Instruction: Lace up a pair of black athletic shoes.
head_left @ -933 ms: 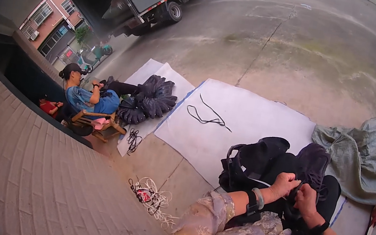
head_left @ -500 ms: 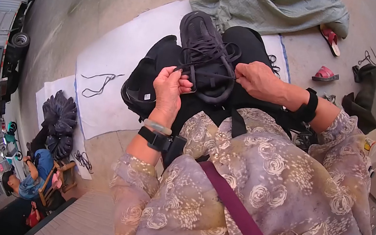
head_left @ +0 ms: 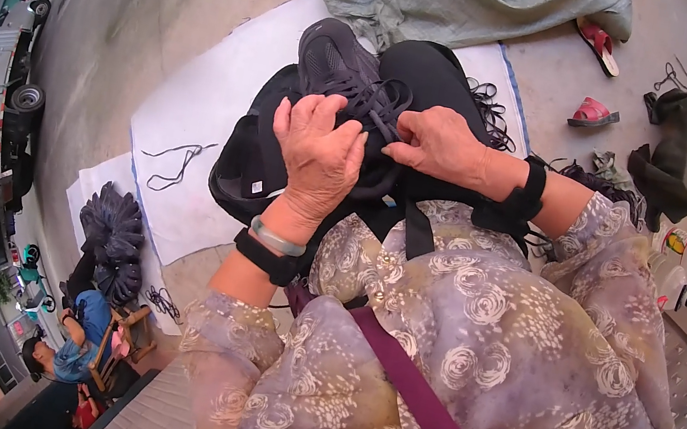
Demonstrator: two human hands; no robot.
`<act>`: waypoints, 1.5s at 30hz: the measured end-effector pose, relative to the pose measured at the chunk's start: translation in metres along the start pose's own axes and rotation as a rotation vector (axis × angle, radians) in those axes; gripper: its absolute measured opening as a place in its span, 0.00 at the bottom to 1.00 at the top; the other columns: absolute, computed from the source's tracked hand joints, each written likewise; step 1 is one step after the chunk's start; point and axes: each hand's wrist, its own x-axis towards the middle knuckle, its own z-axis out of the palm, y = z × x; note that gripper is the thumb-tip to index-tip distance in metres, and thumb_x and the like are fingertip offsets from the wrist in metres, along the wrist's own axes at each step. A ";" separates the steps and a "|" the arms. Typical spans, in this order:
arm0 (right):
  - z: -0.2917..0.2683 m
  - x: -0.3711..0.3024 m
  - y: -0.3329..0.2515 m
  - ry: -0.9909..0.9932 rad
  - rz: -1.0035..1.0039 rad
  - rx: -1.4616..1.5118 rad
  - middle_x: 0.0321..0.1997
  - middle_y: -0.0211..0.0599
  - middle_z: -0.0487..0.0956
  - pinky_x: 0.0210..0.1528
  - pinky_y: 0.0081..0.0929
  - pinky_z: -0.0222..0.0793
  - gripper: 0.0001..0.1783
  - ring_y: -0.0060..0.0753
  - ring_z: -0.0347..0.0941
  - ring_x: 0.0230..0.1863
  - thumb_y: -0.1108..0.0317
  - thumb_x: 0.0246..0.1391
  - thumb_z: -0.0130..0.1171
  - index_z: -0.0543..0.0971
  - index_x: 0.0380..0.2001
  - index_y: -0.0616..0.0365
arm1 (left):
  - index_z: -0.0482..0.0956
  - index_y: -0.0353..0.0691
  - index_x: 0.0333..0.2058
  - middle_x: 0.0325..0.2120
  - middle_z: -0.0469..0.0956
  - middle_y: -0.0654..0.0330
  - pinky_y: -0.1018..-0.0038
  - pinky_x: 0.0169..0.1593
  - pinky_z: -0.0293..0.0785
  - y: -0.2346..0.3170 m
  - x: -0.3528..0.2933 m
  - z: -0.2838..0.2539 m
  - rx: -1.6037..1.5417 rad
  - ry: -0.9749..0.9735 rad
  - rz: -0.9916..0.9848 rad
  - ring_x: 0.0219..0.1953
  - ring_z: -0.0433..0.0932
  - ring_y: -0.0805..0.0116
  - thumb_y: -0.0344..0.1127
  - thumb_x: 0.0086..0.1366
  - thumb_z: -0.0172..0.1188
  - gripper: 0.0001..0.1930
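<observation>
A dark grey sneaker (head_left: 338, 53) lies on my lap over black cloth, its toe pointing away from me. Black shoelaces (head_left: 377, 101) run across its tongue in loose loops. My left hand (head_left: 318, 150) is over the heel end, thumb and forefinger pinched at the lace, other fingers bent and lifted; the pinched lace is mostly hidden. Just right of it, my right hand (head_left: 447, 148) is closed on the shoelace beside the shoe's opening. The hands cover much of the shoe's rear half.
A white sheet (head_left: 199, 97) lies under and beyond my legs, with a loose lace (head_left: 176, 165) on it. Bundled dark shoes (head_left: 116, 229) are at left near a seated person (head_left: 74, 360). Grey-green cloth (head_left: 473, 3), red slippers (head_left: 594, 113) and a dark box (head_left: 680, 154) lie around.
My hands have come closer together over the shoe; the left has risen and turned, its outer fingers lifting. The lace stretched between them no longer shows taut.
</observation>
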 end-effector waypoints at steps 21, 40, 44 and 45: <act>0.009 -0.001 0.006 -0.014 0.086 0.193 0.19 0.50 0.74 0.31 0.41 0.67 0.18 0.53 0.72 0.27 0.58 0.40 0.61 0.73 0.17 0.64 | 0.73 0.38 0.24 0.50 0.69 0.52 0.53 0.62 0.40 -0.012 -0.037 -0.022 -0.027 -0.130 0.071 0.57 0.61 0.51 0.26 0.47 0.57 0.03; 0.003 0.039 -0.021 0.248 -0.486 -0.305 0.33 0.28 0.69 0.42 0.32 0.57 0.08 0.31 0.64 0.42 0.67 0.38 0.61 0.76 0.26 0.49 | 0.74 0.39 0.22 0.46 0.70 0.53 0.56 0.59 0.49 -0.024 -0.075 -0.031 -0.273 -0.050 -0.252 0.53 0.63 0.51 0.27 0.44 0.60 0.05; 0.009 0.044 -0.026 0.178 -0.535 -0.394 0.33 0.27 0.69 0.42 0.31 0.56 0.06 0.31 0.64 0.42 0.69 0.37 0.60 0.76 0.24 0.50 | 0.74 0.40 0.22 0.48 0.69 0.52 0.58 0.58 0.50 -0.024 -0.074 -0.029 -0.253 -0.075 -0.250 0.55 0.62 0.50 0.26 0.45 0.60 0.05; 0.010 0.045 -0.025 0.195 -0.563 -0.412 0.32 0.27 0.70 0.43 0.30 0.55 0.06 0.30 0.64 0.42 0.70 0.36 0.59 0.76 0.23 0.50 | 0.75 0.40 0.22 0.50 0.68 0.51 0.61 0.58 0.51 -0.023 -0.074 -0.030 -0.233 -0.091 -0.242 0.56 0.61 0.51 0.26 0.45 0.61 0.04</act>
